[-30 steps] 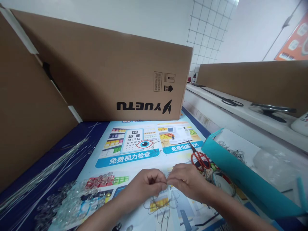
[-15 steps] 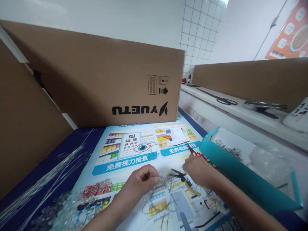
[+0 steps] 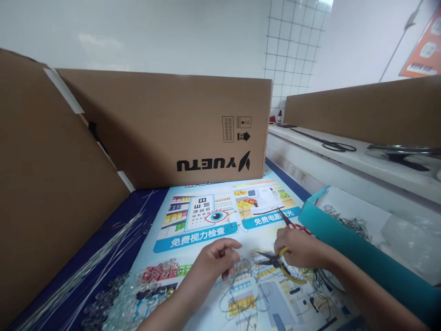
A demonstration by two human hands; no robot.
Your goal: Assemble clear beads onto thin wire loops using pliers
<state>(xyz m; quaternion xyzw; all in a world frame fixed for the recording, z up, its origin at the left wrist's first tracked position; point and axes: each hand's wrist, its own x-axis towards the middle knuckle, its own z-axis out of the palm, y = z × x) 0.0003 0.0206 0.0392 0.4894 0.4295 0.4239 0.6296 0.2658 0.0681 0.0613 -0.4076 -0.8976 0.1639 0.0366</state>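
One teal box [image 3: 358, 264], near the pliers [image 3: 274, 261], holds tangled wire [image 3: 351, 224] and plastic [image 3: 409, 241].

"What's standing at the back?"
"A YUETU-printed cardboard carton [image 3: 165, 124] is standing there; a wire grid [image 3: 292, 43] is showing beyond its right end."
"And on the right?"
"Black-handled scissors [image 3: 325, 143] are lying on a white ledge [image 3: 313, 146]; an orange poster [image 3: 425, 49] is hanging higher up."

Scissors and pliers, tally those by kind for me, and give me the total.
Scissors: 2 (red-handled pair, black pair)
Pliers: 1
Total: 3
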